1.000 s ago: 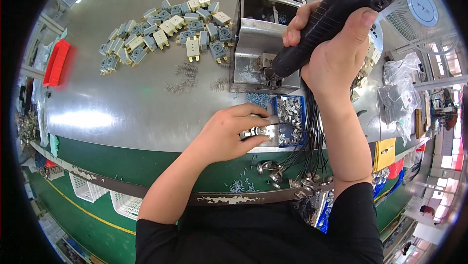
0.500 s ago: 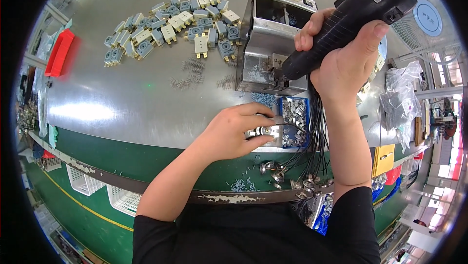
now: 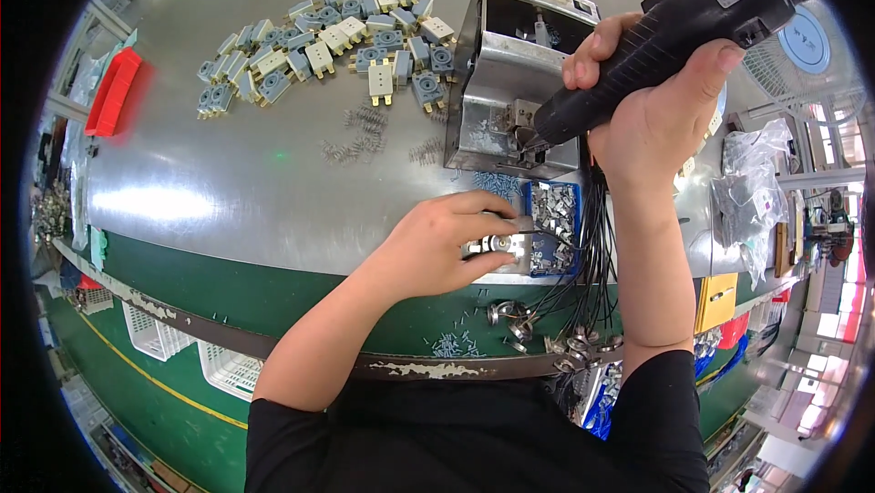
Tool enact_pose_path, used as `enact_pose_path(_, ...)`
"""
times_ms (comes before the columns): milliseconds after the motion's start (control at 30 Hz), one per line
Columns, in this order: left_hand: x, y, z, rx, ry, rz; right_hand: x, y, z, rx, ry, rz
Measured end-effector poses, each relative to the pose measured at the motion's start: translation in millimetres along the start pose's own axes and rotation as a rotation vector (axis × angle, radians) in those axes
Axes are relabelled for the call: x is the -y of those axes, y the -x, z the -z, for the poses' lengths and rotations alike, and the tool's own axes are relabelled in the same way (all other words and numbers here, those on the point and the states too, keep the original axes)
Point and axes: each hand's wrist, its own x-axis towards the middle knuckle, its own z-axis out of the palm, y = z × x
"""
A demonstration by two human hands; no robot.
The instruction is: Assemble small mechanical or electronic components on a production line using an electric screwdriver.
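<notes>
My right hand is wrapped round a black electric screwdriver. The tool's tip points down and left, at the front of a metal screw feeder; whether it touches cannot be made out. My left hand is closed on a small round metal part with a dark wire, resting on a metal block at the table's front edge. Its fingers hide some of that part. Right beside it stands a blue tray of small metal pieces. Bluish screws lie behind the left fingers.
Grey and cream plug-like blocks are heaped at the far left, with loose springs in front. Black wires with round metal ends hang over the front edge. More screws lie on the green strip. A red bin stands left.
The screwdriver and my right hand have shifted slightly right, the tip staying by the feeder's front. My left hand stays on the metal part. The whole view has moved a little.
</notes>
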Motion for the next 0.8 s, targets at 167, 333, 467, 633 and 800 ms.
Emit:
enact_pose_path(167,-0.7,0.1,1.2,0.003,-0.004,0.002,-0.2,2.1,-1.1,0.028,0.031,-0.003)
enact_pose_path(333,-2.9,-0.3,0.4,-0.006,0.013,0.015,-2.7,3.6,1.1,0.006,-0.058,-0.061)
enact_pose_path(467,-2.0,-1.1,2.7,-0.032,0.069,0.014,5.8,8.9,1.8,0.006,-0.141,-0.167)
enact_pose_path(633,8.8,2.7,1.1,-0.198,0.103,0.021,32.3,30.0,-1.4,0.125,-0.093,-0.205)
enact_pose_path(800,-0.8,1.4,0.2,-0.28,0.112,-0.058,36.5,52.0,-3.2,0.195,-0.206,-0.212)
